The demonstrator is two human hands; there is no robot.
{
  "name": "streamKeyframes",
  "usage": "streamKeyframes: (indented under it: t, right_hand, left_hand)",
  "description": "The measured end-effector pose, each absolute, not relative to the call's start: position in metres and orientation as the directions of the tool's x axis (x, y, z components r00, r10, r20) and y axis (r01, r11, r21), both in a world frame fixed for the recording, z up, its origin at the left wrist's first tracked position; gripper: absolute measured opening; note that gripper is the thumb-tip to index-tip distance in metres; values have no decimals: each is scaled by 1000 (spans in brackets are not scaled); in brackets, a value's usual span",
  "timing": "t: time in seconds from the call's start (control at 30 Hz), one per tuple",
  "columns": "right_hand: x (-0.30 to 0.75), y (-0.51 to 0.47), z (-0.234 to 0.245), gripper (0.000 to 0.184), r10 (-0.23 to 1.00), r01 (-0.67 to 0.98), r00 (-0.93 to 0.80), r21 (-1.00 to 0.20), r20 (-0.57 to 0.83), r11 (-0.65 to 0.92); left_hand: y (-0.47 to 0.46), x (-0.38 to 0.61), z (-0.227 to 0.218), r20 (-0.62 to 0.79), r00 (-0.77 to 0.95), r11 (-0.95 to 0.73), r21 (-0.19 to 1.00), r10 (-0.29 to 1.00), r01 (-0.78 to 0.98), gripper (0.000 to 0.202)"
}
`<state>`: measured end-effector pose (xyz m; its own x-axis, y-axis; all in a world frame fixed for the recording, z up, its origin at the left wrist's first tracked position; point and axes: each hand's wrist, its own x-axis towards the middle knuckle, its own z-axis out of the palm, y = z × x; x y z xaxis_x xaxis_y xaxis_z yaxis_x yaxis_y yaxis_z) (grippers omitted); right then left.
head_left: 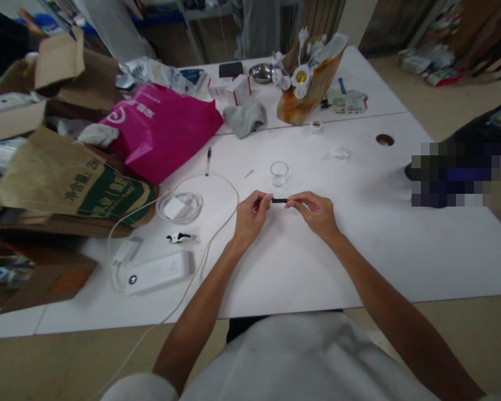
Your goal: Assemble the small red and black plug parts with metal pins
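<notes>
Both of my hands meet over the middle of the white table (359,245). My left hand (250,214) is curled, its fingers pinching the left end of a short black stick-like piece (279,200), and a bit of red shows inside its grip. My right hand (315,211) pinches the right end of the same black piece with thumb and forefinger. A small clear glass cup (279,172) stands just beyond the hands.
To the left lie a white power bank (158,273), coiled white cable with charger (179,208), a black-and-white clip (178,238) and a pen (209,159). Brown paper sacks (67,178), a pink bag (162,125), a grey cloth (245,118), small boxes, a metal bowl (261,72) and a bag of white plugs (307,83) crowd the far side.
</notes>
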<state>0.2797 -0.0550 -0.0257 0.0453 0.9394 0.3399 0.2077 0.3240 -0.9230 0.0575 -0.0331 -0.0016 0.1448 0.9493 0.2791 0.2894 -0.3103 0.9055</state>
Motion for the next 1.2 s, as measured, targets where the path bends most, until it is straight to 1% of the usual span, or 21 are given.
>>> streamKeyframes:
  t: [0.1,0.27,0.43,0.67,0.8,0.97,1.1,1.2]
  right_hand:
    - [278,-53,-26,27,941,189,87,-933,328,307]
    - [277,-49,-27,28,923,146,142,-929,359,339]
    - [276,-49,-26,23,910,107,147,-921,388,375]
    - [276,-51,-20,30,903,131,137,-911,408,391]
    - [279,-52,-21,29,915,106,85,-917,394,385]
    - [282,-52,-22,30,918,78,69,-919,391,386]
    - [282,-52,-20,30,922,47,79,-925,380,377]
    - [282,-53,-20,30,925,25,65,-928,373,372]
  left_hand:
    - [-34,59,0,298,156,-333,894,942,301,47]
    - [-35,59,0,482,228,-532,792,846,299,27]
    - [-34,59,-4,565,246,-616,720,787,319,17]
    - [-34,59,-5,577,278,-639,667,768,383,24]
    - [-34,61,-6,601,276,-659,638,750,400,19]
    - [-35,64,-7,621,278,-673,599,732,434,19]
    - [-33,64,-11,642,307,-698,538,703,472,19]
    - [-32,62,-14,655,332,-714,487,679,503,23]
